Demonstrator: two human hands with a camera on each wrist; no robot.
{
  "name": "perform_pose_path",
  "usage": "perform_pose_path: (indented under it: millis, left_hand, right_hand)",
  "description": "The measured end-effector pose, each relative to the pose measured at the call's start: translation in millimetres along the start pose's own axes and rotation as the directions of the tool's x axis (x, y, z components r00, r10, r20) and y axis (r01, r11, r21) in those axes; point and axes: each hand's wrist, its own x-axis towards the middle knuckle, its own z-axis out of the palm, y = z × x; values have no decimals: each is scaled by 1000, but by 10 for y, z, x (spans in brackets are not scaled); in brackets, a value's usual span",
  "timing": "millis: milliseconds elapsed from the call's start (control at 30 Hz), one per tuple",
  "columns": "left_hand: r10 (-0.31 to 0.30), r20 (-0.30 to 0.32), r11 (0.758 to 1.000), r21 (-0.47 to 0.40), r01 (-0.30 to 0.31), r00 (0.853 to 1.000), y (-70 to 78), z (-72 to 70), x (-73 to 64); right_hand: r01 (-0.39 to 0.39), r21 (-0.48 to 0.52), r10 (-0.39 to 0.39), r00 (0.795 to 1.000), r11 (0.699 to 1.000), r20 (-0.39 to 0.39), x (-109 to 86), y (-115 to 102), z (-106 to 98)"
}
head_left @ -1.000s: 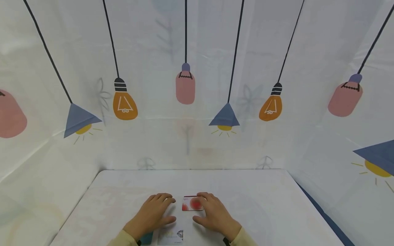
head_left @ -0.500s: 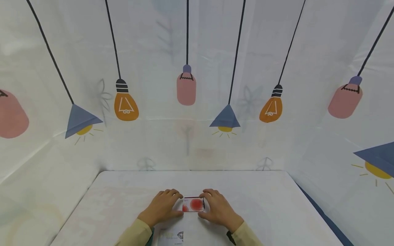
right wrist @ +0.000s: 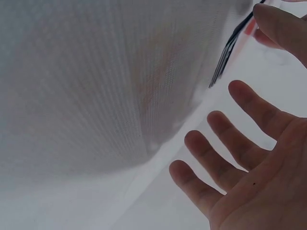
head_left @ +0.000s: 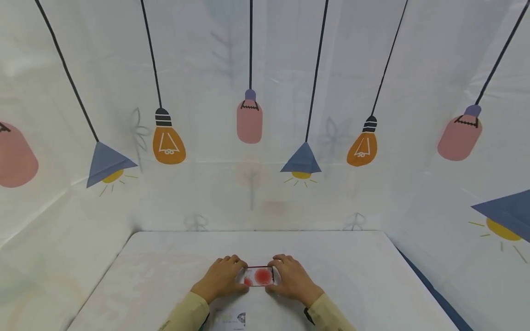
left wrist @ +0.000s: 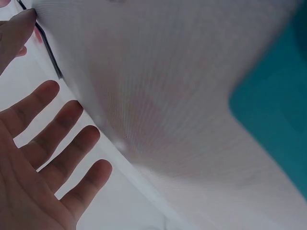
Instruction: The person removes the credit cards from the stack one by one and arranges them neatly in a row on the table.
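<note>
A small stack of cards [head_left: 258, 276], its top card white with red circles, lies between my two hands in the head view. My left hand [head_left: 221, 278] holds its left end, thumb at the near edge and index finger at the far edge. The right hand [head_left: 295, 280] grips the right end in the same way. Both wrist views show the other fingers spread apart from the cards. Several dark layered edges of the stack [right wrist: 230, 48] show in the right wrist view. Fingertips partly cover the stack's corners.
A white card [head_left: 228, 319] with a dark round picture lies nearer on the white table [head_left: 331, 266]. A teal flat thing [left wrist: 273, 100] shows in the left wrist view, mostly hidden under the left sleeve in the head view. White curtains [head_left: 265, 193] with printed lamps surround the table.
My left hand has moved right and forward to the cards' left end. The right hand has shifted slightly to take the right end. Over the last half second both have stayed nearly still.
</note>
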Motion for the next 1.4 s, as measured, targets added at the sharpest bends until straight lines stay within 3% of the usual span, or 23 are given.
perform_pose_path:
  millis: [367,1400]
  left_hand:
    - [-11,20,1000,-23,12,1000,-8,-11,9]
    - [-35,36,999,-14,35,999,-27,51,59]
  right_hand:
    - [-32,11,32,997,999,73,56,19,10]
    - [-10,45,6,996,999,86,93,46,33]
